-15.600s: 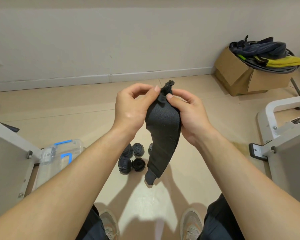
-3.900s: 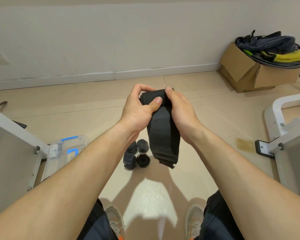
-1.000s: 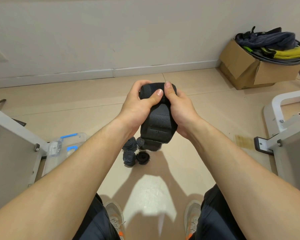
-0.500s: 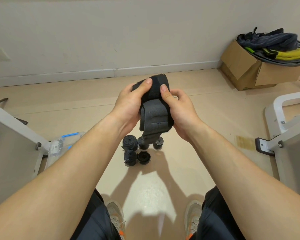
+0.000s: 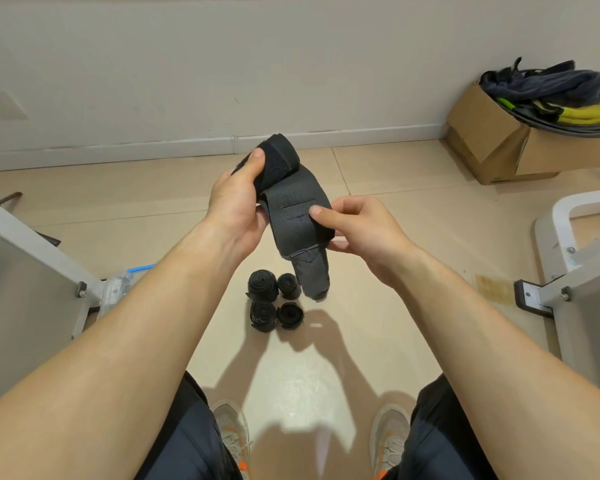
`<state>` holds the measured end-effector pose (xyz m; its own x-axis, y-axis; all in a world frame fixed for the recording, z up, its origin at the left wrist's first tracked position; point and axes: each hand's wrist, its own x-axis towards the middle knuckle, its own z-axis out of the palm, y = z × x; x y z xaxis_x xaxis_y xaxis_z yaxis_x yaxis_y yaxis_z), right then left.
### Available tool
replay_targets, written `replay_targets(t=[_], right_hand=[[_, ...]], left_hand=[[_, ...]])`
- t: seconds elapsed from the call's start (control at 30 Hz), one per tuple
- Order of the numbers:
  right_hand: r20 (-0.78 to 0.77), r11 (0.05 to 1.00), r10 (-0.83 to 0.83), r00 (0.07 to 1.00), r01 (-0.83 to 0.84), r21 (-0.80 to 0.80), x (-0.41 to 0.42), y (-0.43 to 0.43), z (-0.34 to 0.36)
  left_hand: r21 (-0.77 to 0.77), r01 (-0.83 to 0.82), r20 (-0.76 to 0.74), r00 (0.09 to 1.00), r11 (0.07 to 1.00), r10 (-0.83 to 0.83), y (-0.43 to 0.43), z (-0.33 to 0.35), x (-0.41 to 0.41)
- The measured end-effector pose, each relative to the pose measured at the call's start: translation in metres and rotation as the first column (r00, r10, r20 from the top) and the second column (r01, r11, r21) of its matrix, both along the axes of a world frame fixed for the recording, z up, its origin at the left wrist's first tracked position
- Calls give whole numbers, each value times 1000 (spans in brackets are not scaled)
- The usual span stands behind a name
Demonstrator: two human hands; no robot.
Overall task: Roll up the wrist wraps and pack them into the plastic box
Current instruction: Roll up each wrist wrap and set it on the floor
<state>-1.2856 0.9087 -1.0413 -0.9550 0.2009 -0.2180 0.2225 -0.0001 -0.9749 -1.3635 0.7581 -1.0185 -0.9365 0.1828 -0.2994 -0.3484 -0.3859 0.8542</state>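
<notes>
Frame centre: left hand [image 5: 238, 209] grips the wrap's [image 5: 293, 202] rolled end while right hand [image 5: 364, 226] pinches the loose tail, keeping it taut for rolling.

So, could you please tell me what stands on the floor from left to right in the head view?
Grey metal panel → clear plastic box with blue latch → four rolled black wrist wraps → white metal frame.

Even, soft indoor light from above and behind casts arm and leg shadows forward on the glossy floor [image 5: 413, 209], with a pale glare patch, sharp focus, and wide-angle bowing at the edges.
</notes>
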Motion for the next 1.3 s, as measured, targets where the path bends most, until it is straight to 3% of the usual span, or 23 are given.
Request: replay_targets(t=[0.1, 0.23, 0.43, 0.63, 0.83, 1.0, 1.13, 1.3], right_hand=[[-30, 988, -35, 999, 39, 151, 1, 2, 0], [-117, 982, -8, 993, 30, 187, 0, 1, 4], [-65, 970, -19, 998, 34, 242, -2, -4, -1], [-138, 921, -128, 982, 169, 352, -3, -2, -1], [14, 909, 38, 999, -41, 416, 4, -3, 1], [71, 977, 47, 996, -61, 204, 5, -3, 5], [2, 997, -18, 1000, 18, 72, 3, -2, 7], [-71, 998, -65, 995, 64, -9, 1, -4, 9]], left_hand=[[-62, -32, -14, 999, 998, 31, -2, -3, -4], [-204, -159, -107, 984, 966, 139, -2, -7, -7], [-356, -180, -241, 966, 917, 96, 8, -21, -5], [-284, -146, -119, 986, 948, 117, 8, -18, -9], [-145, -152, 48, 986, 978, 161, 0, -17, -17], [-247, -183, -65, 983, 952, 172, 1, -22, -17], [-376, -159, -225, 971, 913, 76, 6, -25, -11], [-392, -84, -279, 960, 916, -32, 11, -27, -6]])
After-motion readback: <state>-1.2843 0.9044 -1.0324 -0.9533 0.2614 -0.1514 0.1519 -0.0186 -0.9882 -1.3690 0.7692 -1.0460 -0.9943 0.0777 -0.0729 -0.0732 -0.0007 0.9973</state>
